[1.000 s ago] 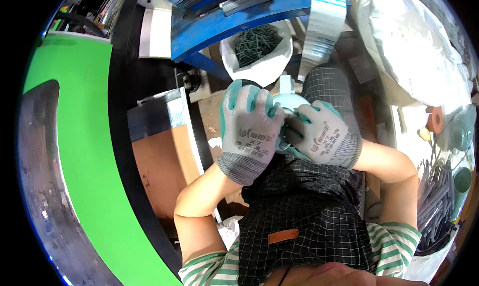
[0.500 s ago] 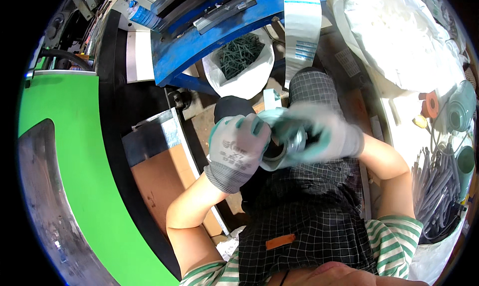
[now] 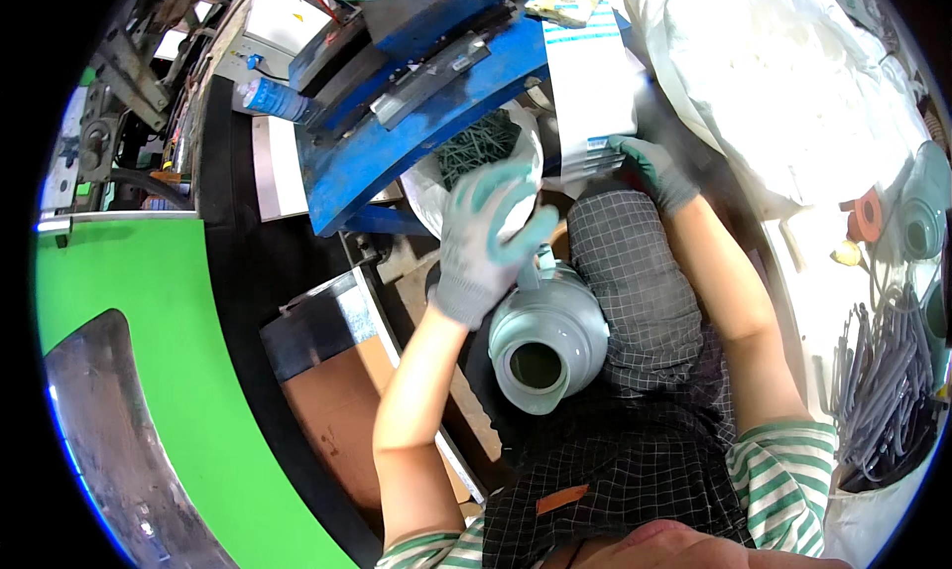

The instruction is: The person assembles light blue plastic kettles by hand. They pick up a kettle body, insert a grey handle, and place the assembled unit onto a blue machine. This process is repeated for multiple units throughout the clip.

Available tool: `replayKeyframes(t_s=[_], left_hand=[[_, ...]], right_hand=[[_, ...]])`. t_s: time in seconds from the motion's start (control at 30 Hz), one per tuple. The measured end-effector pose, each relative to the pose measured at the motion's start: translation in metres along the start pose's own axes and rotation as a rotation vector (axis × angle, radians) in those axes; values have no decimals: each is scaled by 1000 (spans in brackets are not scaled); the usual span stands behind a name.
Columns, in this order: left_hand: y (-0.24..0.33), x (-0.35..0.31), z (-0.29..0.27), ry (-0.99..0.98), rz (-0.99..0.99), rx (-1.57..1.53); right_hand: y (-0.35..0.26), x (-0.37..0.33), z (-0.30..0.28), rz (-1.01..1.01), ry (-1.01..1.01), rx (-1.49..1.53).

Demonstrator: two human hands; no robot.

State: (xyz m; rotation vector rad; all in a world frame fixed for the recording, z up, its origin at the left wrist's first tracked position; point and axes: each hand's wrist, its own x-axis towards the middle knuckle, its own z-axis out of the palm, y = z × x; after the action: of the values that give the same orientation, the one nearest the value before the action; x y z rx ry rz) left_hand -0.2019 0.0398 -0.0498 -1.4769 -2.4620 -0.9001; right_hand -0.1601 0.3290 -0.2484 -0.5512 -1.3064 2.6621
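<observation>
A glossy grey-green plastic vessel with a round, dark mouth lies in my lap, its opening toward me. Neither hand touches it. Just beyond it my gloved left hand is raised, palm bare and fingers spread, in front of the white bag of dark green plastic strips. My gloved right hand is past my knee, its fingers closed at the lower end of a white sheet with blue print, which hangs over the blue bench. The fingertips are partly hidden there.
A blue metal bench spans the front, with a water bottle at its left. Large white sacking fills the far right. Grey tubes and an orange ring lie right; a green panel stands left.
Both hands have left the grey-green vessel, which now rests in my lap. My left hand has risen and opened; my right has moved forward to the white sheet. The view has shifted slightly.
</observation>
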Motion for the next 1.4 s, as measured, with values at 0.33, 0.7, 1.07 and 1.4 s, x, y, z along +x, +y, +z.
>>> replayKeyframes(t_s=[0.33, 0.7, 1.07, 1.4], left_hand=[[-36, 96, 89, 45, 302, 310], [-19, -99, 29, 398, -727, -579], [147, -111, 17, 6, 103, -737], [59, -177, -22, 565, -778, -1315]], right_hand=[[-46, -45, 46, -90, -25, 118], [-57, -203, 27, -276, 153, -61], [-52, -375, 55, 442, -161, -336], [-51, -378, 96, -278, -137, -1305]])
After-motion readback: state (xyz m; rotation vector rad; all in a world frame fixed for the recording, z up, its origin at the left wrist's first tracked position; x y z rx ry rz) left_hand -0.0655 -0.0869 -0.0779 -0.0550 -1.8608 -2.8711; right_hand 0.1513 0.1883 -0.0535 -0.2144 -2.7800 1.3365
